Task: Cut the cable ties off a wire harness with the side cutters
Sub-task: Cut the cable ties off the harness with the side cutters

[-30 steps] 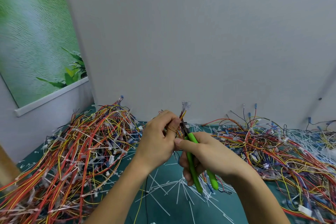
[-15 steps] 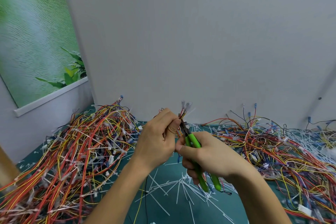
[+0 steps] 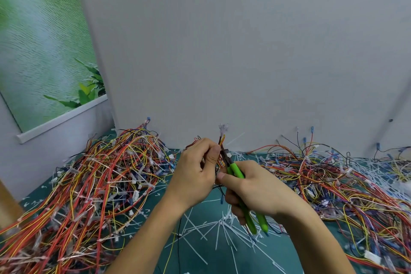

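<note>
Item: wire harness (image 3: 222,139), a slim upright bundle of orange, yellow and black wires with a pale plastic connector at its top. It is held in the air at centre view.

Grip: the left hand (image 3: 195,173) pinches the harness, thumb and curled fingers clamped round its middle.

Tool: side cutters (image 3: 236,169) with bright green plastic handles and a dark metal head, which touches the harness just right of that thumb. The right hand (image 3: 260,191) is wrapped round both handles.

Change: hands and harness sit almost where they were a second ago, and the handle ends stay slightly apart. A thin pale streak (image 3: 236,138) now shows just right of the harness tip, where none showed a second ago. Judgement: probably a severed cable tie flying off, so one cut is likely done. This is unconfirmed.

Below the harness: white cut tie strips (image 3: 200,229) lie scattered on a dark green mat (image 3: 200,258).

Left of the harness: a left heap (image 3: 89,184) of red, orange and yellow wiring.

Right of the harness: a similar right heap (image 3: 333,184).

Behind the harness: a plain grey wall panel (image 3: 222,51).

Not legible: the blades are hidden against the wires, so whether they are closed cannot be told. Any tie remaining on the harness cannot be made out either. The lower run of the harness is hidden behind both hands.
</note>
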`<state>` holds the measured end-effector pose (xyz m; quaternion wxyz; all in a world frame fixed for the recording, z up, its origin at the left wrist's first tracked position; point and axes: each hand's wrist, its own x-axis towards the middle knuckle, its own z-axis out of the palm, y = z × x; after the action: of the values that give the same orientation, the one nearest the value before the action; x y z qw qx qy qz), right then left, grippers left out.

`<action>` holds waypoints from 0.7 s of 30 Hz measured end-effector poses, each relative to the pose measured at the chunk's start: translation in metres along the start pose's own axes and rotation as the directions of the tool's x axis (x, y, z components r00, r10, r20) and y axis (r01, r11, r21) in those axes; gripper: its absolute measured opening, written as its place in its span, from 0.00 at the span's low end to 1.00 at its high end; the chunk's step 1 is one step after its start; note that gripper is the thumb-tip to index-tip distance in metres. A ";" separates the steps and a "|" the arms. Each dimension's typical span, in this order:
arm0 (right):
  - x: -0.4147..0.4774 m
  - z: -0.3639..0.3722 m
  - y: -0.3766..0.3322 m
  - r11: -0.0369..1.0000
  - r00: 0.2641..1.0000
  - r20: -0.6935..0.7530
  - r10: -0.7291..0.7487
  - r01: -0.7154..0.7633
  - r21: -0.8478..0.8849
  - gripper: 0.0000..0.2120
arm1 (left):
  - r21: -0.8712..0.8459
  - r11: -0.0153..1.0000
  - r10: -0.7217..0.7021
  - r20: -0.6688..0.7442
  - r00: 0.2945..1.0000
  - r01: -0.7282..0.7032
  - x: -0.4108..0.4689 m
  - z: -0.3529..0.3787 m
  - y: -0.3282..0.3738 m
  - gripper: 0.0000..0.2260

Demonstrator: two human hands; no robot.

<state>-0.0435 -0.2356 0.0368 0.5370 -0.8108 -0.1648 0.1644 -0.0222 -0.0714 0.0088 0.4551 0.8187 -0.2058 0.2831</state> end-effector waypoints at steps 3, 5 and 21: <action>-0.001 0.000 -0.001 1.000 1.000 0.000 -0.002 0.002 0.029 0.11 | -0.005 1.000 -0.015 -0.039 0.999 0.015 0.001 -0.001 -0.001 0.09; -0.003 0.001 -0.003 0.999 1.000 0.006 -0.004 0.004 0.052 0.11 | 0.011 1.000 -0.023 -0.060 0.998 0.024 0.001 -0.002 -0.001 0.07; -0.006 -0.004 -0.004 0.999 0.998 0.062 0.026 -0.028 0.031 0.12 | 0.115 0.981 0.161 -0.064 0.985 -0.153 0.001 -0.004 -0.002 0.09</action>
<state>-0.0469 -0.2400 0.0428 0.5421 -0.7989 -0.1677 0.1992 -0.0212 -0.0676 0.0102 0.3927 0.8129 -0.2372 0.3589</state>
